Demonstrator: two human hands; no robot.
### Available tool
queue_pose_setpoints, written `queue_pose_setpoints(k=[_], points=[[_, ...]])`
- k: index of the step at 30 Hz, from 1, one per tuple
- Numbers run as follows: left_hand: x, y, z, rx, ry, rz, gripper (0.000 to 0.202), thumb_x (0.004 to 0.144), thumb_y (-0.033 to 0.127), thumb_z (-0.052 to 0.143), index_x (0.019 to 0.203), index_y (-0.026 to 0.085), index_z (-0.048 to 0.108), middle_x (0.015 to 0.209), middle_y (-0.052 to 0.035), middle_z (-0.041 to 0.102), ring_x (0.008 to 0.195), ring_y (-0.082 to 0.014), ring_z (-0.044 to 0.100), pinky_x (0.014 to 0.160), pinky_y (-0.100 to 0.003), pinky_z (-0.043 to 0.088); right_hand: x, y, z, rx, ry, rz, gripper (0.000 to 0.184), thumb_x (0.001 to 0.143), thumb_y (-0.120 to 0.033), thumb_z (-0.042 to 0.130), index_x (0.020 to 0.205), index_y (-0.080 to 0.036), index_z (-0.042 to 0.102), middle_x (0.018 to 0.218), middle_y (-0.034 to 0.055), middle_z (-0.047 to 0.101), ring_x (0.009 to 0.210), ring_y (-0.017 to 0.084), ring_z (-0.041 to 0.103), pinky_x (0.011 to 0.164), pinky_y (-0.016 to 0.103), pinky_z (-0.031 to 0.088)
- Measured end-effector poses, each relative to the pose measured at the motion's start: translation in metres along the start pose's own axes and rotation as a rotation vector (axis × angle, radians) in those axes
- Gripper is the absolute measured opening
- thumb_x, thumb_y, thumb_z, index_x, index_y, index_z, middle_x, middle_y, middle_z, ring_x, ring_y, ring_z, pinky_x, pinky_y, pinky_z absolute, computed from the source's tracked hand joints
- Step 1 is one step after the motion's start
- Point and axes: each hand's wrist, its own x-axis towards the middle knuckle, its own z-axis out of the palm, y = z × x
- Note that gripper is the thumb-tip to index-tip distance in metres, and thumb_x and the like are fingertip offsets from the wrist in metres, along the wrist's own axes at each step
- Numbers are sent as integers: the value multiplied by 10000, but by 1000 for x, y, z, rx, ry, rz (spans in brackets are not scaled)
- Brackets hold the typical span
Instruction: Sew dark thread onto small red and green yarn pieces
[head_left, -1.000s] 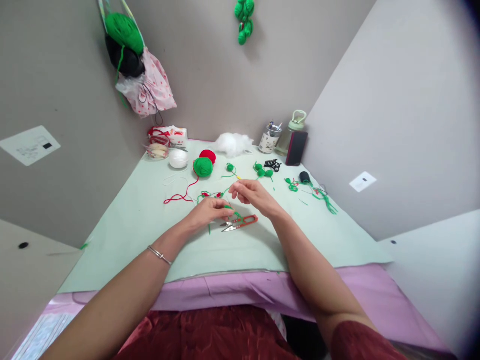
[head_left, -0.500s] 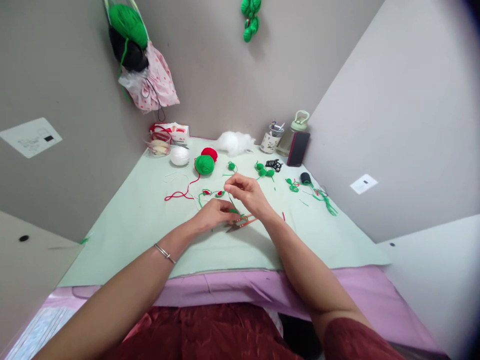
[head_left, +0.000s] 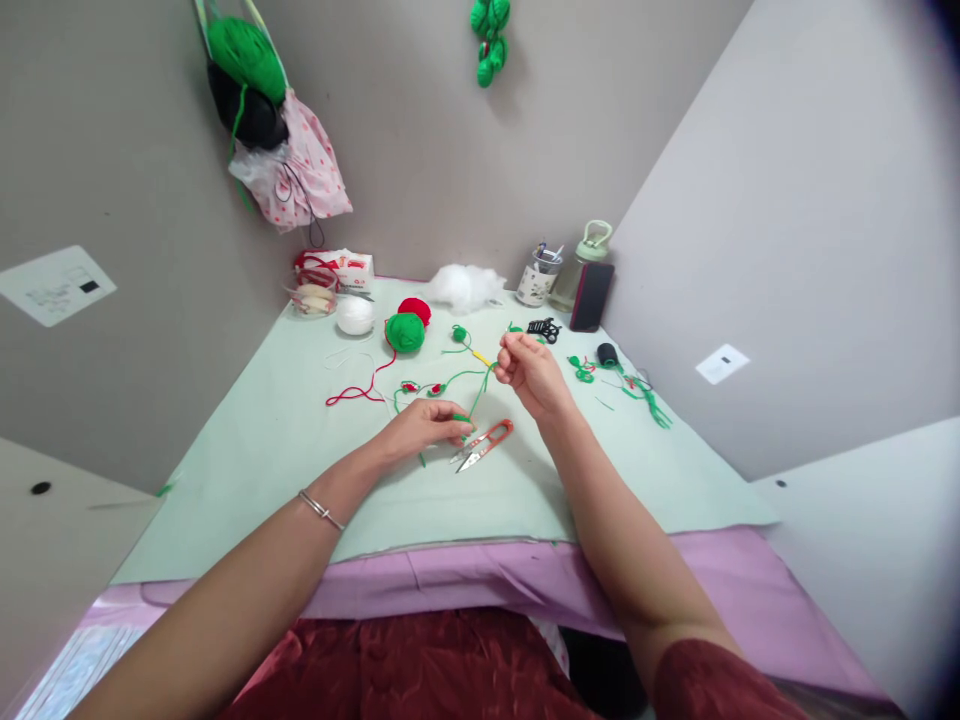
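Note:
My left hand (head_left: 435, 424) is closed in a pinch on a small green yarn piece (head_left: 463, 420), mostly hidden by the fingers. From it a green strand (head_left: 480, 392) runs up to my right hand (head_left: 529, 370), whose fingers are pinched together around the yarn. A thin yellow stick (head_left: 481, 357), perhaps a crochet hook, shows just left of the right fingers; whether they touch it I cannot tell. Below the hands lie orange-handled thread snips (head_left: 487, 440), blades toward the left. Two small red and green crocheted pieces (head_left: 436, 390) rest beyond the left hand.
Green (head_left: 406, 333), red (head_left: 414, 311) and white yarn balls (head_left: 355, 316) sit at back left. White stuffing (head_left: 465, 288), a pen cup (head_left: 538, 278), a bottle (head_left: 574, 275) and a phone (head_left: 592, 297) line the back. Black thread (head_left: 607, 354) and green scraps lie right.
My right hand has moved right, away from the left, stretching the green strand between them. The snips and the yellow stick are now uncovered. The left hand stays nearly in place.

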Motion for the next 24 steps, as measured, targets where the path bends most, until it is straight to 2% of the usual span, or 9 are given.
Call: queue_pose_setpoints(k=[4,7,9,11,12,15,17,20,24], points=[[0,4,-7,-190,66,33,322,731,413,766,919,152,760,848,-53,684,785,-151,627,860,-330,504,-1,4,-9,-427,-19,-20,303,832,-469,600,936,-191,540,803,32,653,536,114,576,483,237,373],[2,5,-12,-274,120,63,331,717,371,789,967,157,753,856,-37,666,771,-130,615,862,-328,514,-6,-4,-19,-885,-21,-152,278,837,-356,597,1064,-197,600,1036,67,667,684,131,607,643,283,454],[4,4,-15,-317,173,68,323,697,337,808,957,155,745,853,-27,658,757,-120,613,848,-318,518,-13,-11,-24,-1048,-257,-136,220,821,-316,627,1006,-200,656,1001,48,679,767,149,605,734,293,462],[5,3,-17,-350,215,66,312,685,315,816,936,148,736,845,-24,652,747,-115,610,836,-310,519,-20,-16,-24,-1089,-588,-1,193,801,-311,667,963,-206,684,917,27,692,796,160,608,746,280,459],[5,3,-18,-362,232,67,311,684,308,817,936,147,732,842,-24,651,744,-114,609,829,-305,520,-24,-16,-21,-1119,-695,60,208,780,-305,696,965,-208,689,894,21,692,789,161,606,729,272,453],[5,3,-22,-377,284,83,318,693,298,808,961,152,721,845,-26,650,739,-108,596,815,-296,518,-33,-9,-5,-1283,-797,69,235,724,-239,751,948,-203,688,898,24,676,779,161,583,672,256,414],[5,3,-25,-373,309,92,318,701,295,798,975,155,716,845,-22,647,726,-98,581,809,-287,514,-36,-6,4,-1321,-858,29,180,726,-194,740,899,-194,688,885,22,660,774,152,564,663,247,397],[5,2,-28,-358,324,99,318,705,297,790,983,161,716,838,-13,639,709,-86,569,790,-266,501,-35,-9,6,-1197,-923,20,77,794,-228,682,854,-181,687,872,25,647,757,137,556,673,239,411],[5,1,-28,-331,360,116,331,715,315,776,1008,170,725,854,-15,646,731,-94,582,806,-263,484,-31,-22,-3,-835,-769,1,272,943,-391,495,882,-158,622,857,47,626,738,131,555,634,235,430]])
